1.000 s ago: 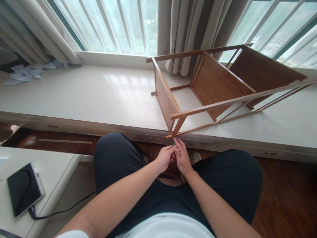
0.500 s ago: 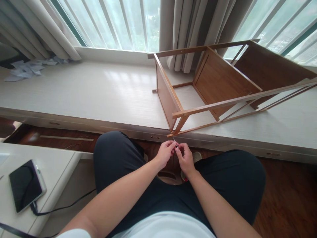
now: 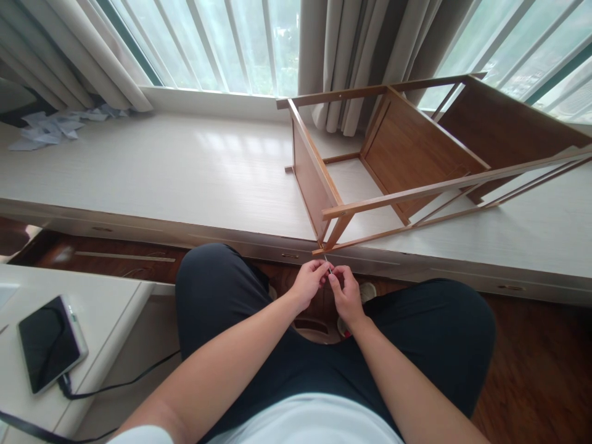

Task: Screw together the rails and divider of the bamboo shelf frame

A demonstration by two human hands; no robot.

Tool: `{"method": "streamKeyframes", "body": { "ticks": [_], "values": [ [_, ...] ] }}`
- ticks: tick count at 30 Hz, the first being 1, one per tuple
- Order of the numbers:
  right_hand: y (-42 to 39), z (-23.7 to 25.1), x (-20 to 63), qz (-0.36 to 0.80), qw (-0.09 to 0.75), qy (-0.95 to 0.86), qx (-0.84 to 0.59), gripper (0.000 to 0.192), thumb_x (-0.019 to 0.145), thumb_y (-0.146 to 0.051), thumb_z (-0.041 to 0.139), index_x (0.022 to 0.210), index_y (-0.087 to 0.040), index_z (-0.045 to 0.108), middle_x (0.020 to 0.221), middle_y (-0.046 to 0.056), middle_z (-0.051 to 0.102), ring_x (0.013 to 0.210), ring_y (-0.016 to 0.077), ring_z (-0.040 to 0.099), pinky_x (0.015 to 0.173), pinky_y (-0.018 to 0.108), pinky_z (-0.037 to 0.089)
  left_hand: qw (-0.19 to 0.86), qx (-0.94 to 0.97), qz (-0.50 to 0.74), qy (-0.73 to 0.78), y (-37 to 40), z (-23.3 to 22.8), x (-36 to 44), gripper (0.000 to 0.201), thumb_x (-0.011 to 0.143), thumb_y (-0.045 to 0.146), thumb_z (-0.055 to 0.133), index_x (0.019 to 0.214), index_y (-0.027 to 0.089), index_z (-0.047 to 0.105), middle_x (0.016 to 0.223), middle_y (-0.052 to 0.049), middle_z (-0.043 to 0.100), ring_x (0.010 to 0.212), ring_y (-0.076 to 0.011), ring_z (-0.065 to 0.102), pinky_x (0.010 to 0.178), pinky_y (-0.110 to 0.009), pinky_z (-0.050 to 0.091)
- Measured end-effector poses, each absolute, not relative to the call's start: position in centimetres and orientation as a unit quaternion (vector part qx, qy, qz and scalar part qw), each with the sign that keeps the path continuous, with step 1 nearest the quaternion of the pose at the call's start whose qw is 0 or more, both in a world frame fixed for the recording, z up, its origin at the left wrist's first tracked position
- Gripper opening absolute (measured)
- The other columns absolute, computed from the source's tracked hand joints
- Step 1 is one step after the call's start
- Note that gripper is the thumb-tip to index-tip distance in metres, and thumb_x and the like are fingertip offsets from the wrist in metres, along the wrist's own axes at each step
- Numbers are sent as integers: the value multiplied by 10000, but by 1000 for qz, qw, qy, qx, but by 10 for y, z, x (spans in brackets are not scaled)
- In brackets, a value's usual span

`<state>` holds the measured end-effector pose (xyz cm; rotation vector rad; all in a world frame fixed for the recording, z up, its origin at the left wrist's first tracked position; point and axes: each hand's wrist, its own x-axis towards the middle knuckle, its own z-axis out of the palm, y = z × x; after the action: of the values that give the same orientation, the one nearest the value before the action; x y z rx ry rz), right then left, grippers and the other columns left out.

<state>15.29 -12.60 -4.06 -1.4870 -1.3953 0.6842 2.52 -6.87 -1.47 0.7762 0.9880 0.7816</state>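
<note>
Both hands met over the lap, just below the near corner of a bamboo shelf frame (image 3: 393, 154) that lay on its side on the pale window ledge (image 3: 161, 172). The left hand (image 3: 309, 285) and right hand (image 3: 345, 295) had their fingertips pinched narrow around one small metal piece (image 3: 327, 264), thin and pale, probably a screw or pin, though it was too small to tell which. That piece sat at 12 o'clock from the hands, almost touching the frame's lowest joint at its near corner.

By the look of it, the step in hand was readying that fastener between the fingers, with the frame already largely put together. The next move would seem to call for a steady lift towards 12 o'clock and a fine line-up with a hole in the wood, which the view did not show.

At 8 o'clock a dark phone (image 3: 50, 342) lay on a white table (image 3: 106, 302) with a black cable (image 3: 115, 387) plugged in. Crumpled paper (image 3: 50, 126) lay at 10 o'clock by the curtains (image 3: 351, 43). No brand, label or writing could be read anywhere
</note>
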Motion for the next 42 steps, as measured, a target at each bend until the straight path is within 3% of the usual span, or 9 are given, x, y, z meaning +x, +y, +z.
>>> {"method": "streamKeyframes", "body": {
  "ticks": [30,42],
  "values": [
    [-123,-45,152,342,509,-520,-595,280,1025,-482,525,995,-223,627,872,24,676,788,206,634,745,323,499,742,327,362,459,-68,-16,25,488,659,557,842,885,136,738,710,-19,562,608,-94,446,538,-214,304],
    [-122,-44,148,385,532,-479,-582,325,1033,-501,500,920,-223,625,756,3,626,681,181,582,651,302,477,739,334,361,460,-67,-18,25,490,659,560,839,871,134,722,662,-13,550,597,-103,454,540,-221,292]
  ]
}}
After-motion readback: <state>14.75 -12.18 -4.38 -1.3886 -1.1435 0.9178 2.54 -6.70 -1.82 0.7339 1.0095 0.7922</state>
